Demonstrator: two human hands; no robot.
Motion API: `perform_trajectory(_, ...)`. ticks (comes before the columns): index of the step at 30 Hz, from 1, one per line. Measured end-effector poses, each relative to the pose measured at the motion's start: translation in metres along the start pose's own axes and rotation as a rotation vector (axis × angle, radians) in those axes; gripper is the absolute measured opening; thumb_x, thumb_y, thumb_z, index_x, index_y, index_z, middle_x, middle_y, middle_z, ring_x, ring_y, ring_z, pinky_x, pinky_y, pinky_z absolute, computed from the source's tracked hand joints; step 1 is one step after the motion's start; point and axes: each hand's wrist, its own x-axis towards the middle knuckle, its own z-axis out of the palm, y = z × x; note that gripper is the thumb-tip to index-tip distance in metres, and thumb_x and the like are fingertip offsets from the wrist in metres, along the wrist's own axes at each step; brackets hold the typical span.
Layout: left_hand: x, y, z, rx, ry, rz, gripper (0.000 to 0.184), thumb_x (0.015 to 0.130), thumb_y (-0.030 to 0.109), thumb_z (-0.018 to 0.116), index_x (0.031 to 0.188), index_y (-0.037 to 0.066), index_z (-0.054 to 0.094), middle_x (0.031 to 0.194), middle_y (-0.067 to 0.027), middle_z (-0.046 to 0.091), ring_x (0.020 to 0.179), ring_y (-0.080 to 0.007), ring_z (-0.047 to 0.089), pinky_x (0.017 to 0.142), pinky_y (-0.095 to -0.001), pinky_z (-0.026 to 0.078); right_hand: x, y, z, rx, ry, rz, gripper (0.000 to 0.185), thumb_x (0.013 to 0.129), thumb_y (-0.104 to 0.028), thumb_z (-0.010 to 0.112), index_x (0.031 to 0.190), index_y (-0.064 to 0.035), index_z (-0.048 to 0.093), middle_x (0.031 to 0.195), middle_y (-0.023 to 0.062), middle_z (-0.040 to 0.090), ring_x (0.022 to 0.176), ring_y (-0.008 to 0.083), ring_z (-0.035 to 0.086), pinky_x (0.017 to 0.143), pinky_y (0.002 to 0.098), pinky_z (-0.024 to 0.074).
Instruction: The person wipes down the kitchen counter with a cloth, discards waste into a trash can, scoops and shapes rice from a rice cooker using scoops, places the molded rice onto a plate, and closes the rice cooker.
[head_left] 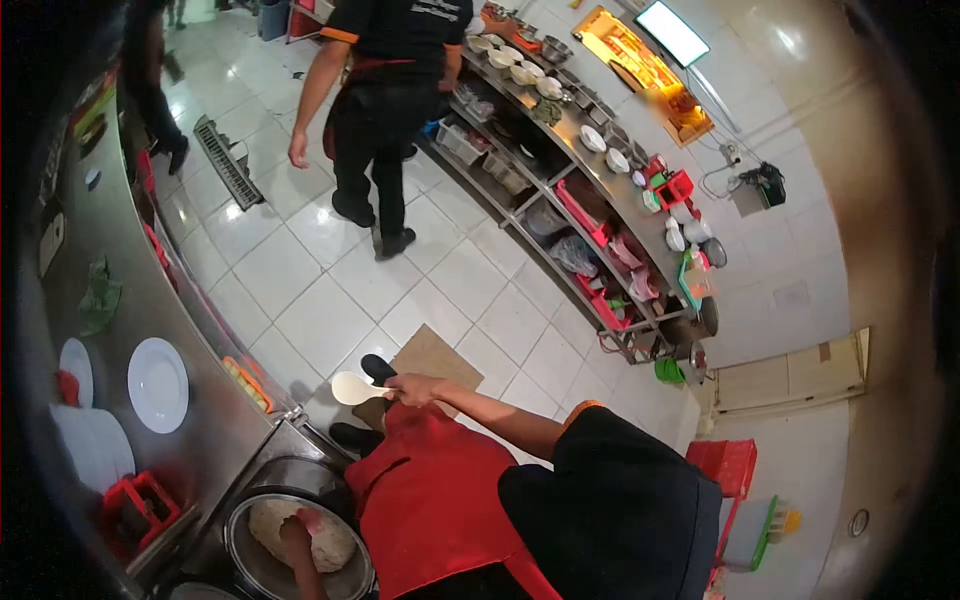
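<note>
My right hand [415, 390] is closed round the handle of a white rice paddle [354, 388], held out over the tiled floor near my shoe. My left hand [297, 533] reaches into a large metal pot [237, 545] and is over or against a pale, rice-like mass [336, 545]. Its fingers are in shadow beside a pinkish patch, so their shape is unclear. A second round metal rim [290, 470] shows just behind the pot.
A steel counter [200, 330] at left bears white plates [158, 385] and a red rack [140, 508]. A person in black [390, 110] stands on the tiles. Shelving [545, 180] with bowls lines the right. Another person's dark-clad leg [150, 80] is at upper left.
</note>
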Motion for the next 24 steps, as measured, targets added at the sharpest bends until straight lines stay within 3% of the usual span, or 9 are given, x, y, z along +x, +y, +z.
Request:
perform_trajectory(2, 0.012, -0.008, -0.004, -0.046, -0.129, 0.044, 0.011, 0.086, 0.016, 0.06, 0.09, 0.006, 0.063, 0.089, -0.0114, 0.065, 0.081, -0.0261, 0.066, 0.069, -0.0374, 0.056, -0.015, -0.006, -0.003, 0.085, -0.041, 0.105, 0.031, 0.096, -0.027, 0.049, 0.104, 0.0017, 0.057, 0.075, 0.0153, 0.061, 0.068, 0.0262, 0.061, 0.064, 0.0382, 0.0484)
perform_trajectory(6, 0.029, -0.028, 0.02, -0.028, -0.019, 0.109, 0.015, 0.084, 0.02, 0.063, 0.089, 0.006, 0.064, 0.091, -0.0132, 0.066, 0.085, -0.0284, 0.067, 0.072, -0.0375, 0.056, -0.024, 0.008, 0.0, 0.348, -0.142, 0.267, 0.026, 0.096, -0.027, 0.049, 0.102, -0.0023, 0.057, 0.067, 0.0062, 0.056, 0.052, 0.0161, 0.056, 0.05, 0.033, 0.0459)
perform_trajectory(9, 0.039, -0.024, -0.025, -0.041, -0.488, -0.067, 0.021, 0.078, 0.024, 0.066, 0.087, 0.004, 0.068, 0.092, -0.0151, 0.069, 0.088, -0.0299, 0.068, 0.075, -0.0392, 0.056, -0.03, 0.002, 0.002, 0.542, -0.088, 0.179, 0.027, 0.099, -0.026, 0.045, 0.102, -0.0028, 0.058, 0.066, 0.0021, 0.054, 0.051, 0.0113, 0.05, 0.047, 0.0283, 0.0419)
perform_trajectory(10, 0.036, -0.022, -0.028, -0.039, -0.474, -0.068, 0.021, 0.078, 0.024, 0.066, 0.087, 0.004, 0.068, 0.092, -0.0151, 0.069, 0.088, -0.0299, 0.068, 0.075, -0.0392, 0.056, -0.03, -0.002, 0.002, 0.656, -0.047, 0.108, 0.028, 0.1, -0.026, 0.043, 0.102, -0.0026, 0.058, 0.066, 0.0011, 0.054, 0.05, 0.0097, 0.047, 0.046, 0.0265, 0.04)
perform_trajectory(12, 0.021, -0.028, -0.013, 0.008, -0.151, 0.096, 0.025, 0.078, 0.026, 0.065, 0.092, 0.006, 0.069, 0.093, -0.0128, 0.07, 0.087, -0.029, 0.069, 0.077, -0.0411, 0.056, -0.029, -0.012, 0.001, 0.746, -0.02, 0.095, 0.03, 0.102, -0.027, 0.041, 0.103, -0.0023, 0.058, 0.066, -0.0005, 0.052, 0.051, 0.0066, 0.044, 0.046, 0.0231, 0.0376)
perform_trajectory(13, 0.03, -0.031, 0.01, 0.036, -0.137, 0.094, 0.029, 0.077, 0.03, 0.064, 0.095, 0.008, 0.069, 0.096, -0.011, 0.07, 0.09, -0.0288, 0.068, 0.078, -0.0425, 0.055, -0.029, -0.017, 0.0, 0.786, 0.003, 0.112, 0.03, 0.102, -0.027, 0.041, 0.104, -0.0025, 0.058, 0.066, -0.0007, 0.052, 0.052, 0.0064, 0.044, 0.047, 0.023, 0.0371)
perform_trajectory(14, 0.04, -0.039, 0.006, 0.03, -0.13, 0.097, 0.029, 0.077, 0.03, 0.064, 0.095, 0.008, 0.069, 0.096, -0.011, 0.07, 0.09, -0.0288, 0.068, 0.078, -0.0425, 0.055, -0.031, -0.02, -0.001, 0.826, 0.022, 0.132, 0.03, 0.102, -0.028, 0.042, 0.105, -0.0026, 0.057, 0.066, -0.0009, 0.052, 0.052, 0.0061, 0.044, 0.047, 0.023, 0.0366)
perform_trajectory(17, 0.04, -0.055, 0.011, -0.136, -0.425, 0.196, 0.027, 0.077, 0.027, 0.065, 0.093, 0.006, 0.068, 0.099, -0.0108, 0.07, 0.092, -0.0285, 0.068, 0.077, -0.0429, 0.056, -0.032, -0.021, -0.002, 0.782, 0.011, 0.118, 0.029, 0.102, -0.028, 0.041, 0.106, -0.0027, 0.057, 0.065, -0.0011, 0.052, 0.052, 0.0061, 0.044, 0.048, 0.0223, 0.0349)
perform_trajectory(24, 0.016, -0.06, 0.03, -0.216, -0.375, 0.072, 0.03, 0.077, 0.025, 0.065, 0.099, 0.005, 0.067, 0.101, -0.0113, 0.069, 0.092, -0.0287, 0.068, 0.075, -0.0429, 0.055, -0.025, -0.018, 0.006, 0.741, 0.003, 0.203, 0.029, 0.102, -0.026, 0.041, 0.104, -0.002, 0.058, 0.063, -0.0005, 0.052, 0.051, 0.006, 0.045, 0.047, 0.0223, 0.0357)
